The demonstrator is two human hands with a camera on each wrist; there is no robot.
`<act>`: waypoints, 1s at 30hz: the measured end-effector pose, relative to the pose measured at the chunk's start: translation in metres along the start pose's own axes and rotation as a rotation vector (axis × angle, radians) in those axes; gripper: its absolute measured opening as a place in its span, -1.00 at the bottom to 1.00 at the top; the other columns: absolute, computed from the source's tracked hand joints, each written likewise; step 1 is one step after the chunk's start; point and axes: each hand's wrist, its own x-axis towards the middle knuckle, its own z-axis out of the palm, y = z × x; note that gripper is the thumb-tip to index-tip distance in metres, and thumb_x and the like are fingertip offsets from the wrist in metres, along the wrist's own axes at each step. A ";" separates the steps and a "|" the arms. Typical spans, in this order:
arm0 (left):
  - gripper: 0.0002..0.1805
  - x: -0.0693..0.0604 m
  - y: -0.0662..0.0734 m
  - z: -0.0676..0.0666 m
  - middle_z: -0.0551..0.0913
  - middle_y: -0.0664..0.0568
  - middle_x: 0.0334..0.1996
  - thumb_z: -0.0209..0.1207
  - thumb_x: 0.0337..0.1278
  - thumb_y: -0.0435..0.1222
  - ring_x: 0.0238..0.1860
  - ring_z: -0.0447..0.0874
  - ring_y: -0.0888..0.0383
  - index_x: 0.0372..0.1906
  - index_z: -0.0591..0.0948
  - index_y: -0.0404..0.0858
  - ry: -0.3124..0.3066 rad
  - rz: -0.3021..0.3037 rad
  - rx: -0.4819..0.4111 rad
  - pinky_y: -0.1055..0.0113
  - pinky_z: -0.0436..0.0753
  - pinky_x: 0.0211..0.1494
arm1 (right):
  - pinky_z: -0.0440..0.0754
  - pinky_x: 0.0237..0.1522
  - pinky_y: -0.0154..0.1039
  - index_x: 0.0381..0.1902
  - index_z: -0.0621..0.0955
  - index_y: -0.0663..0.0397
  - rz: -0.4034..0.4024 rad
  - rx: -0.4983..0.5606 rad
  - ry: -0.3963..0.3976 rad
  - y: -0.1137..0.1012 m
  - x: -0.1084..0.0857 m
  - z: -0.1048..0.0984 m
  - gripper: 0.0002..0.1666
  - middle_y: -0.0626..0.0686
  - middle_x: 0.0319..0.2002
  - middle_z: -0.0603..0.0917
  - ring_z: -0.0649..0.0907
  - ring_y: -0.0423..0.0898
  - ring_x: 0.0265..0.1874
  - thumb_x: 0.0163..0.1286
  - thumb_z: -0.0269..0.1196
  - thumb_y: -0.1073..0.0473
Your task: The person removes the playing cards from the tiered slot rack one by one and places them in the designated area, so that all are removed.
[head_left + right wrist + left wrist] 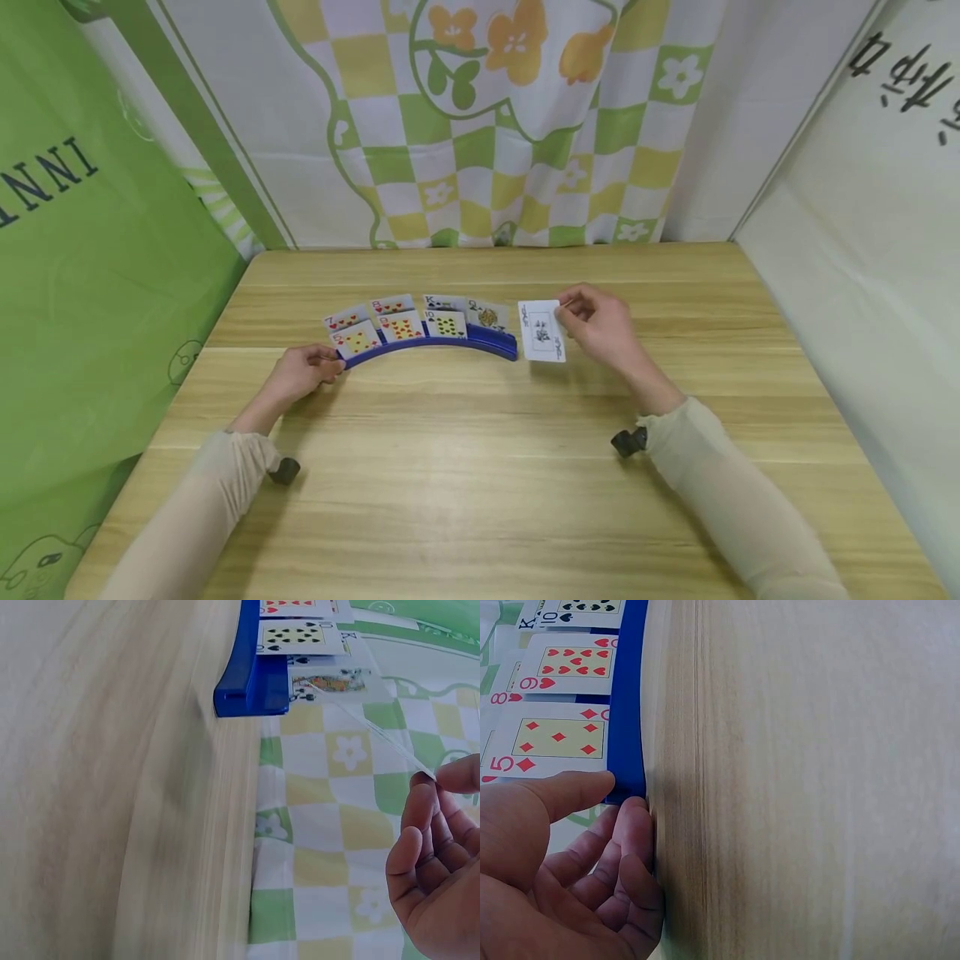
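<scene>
Across the wood-grain counter (465, 467), toward its far edge, sits a curved blue card holder (491, 340) with seven playing cards standing in two overlapping rows. Its front row, from the left end on, shows the five of diamonds (355, 340), the nine of hearts (401, 327) and the ten of spades (447, 325); behind them rise the seven of hearts (345, 318), the eight of hearts (392, 305), the king (444, 301) and the queen (487, 315), nearest the holder's right end.

At the holder's left end, the person's left hand (300, 372) pinches the blue tip, thumb on top, just beside the five. Just off the right end, the right hand (600, 325) pinches a joker (542, 332) by its edge – thumb against fingertips – with the printed side toward the head camera. Whether the joker touches the holder cannot be told.

Nearer the person than the holder, light sleeves (742, 500) cover both forearms, with a small black device (285, 471) at each wrist. Beyond the holder hangs a checkered cloth (510, 167) – green, yellow and white; well to its left is a green cloth (112, 275), well to its right a pale panel (862, 208) with dark writing.
</scene>
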 end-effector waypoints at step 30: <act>-0.56 -0.002 0.000 0.001 0.72 -0.31 -0.07 0.18 0.35 -0.18 -0.32 0.70 0.20 0.13 0.54 -0.44 0.011 0.008 -0.011 0.40 0.58 -0.31 | 0.55 -0.49 -0.31 -0.01 0.62 0.17 0.115 -0.019 0.038 0.025 0.043 -0.007 -0.69 0.21 -0.24 0.74 0.71 0.16 -0.35 0.41 0.16 0.11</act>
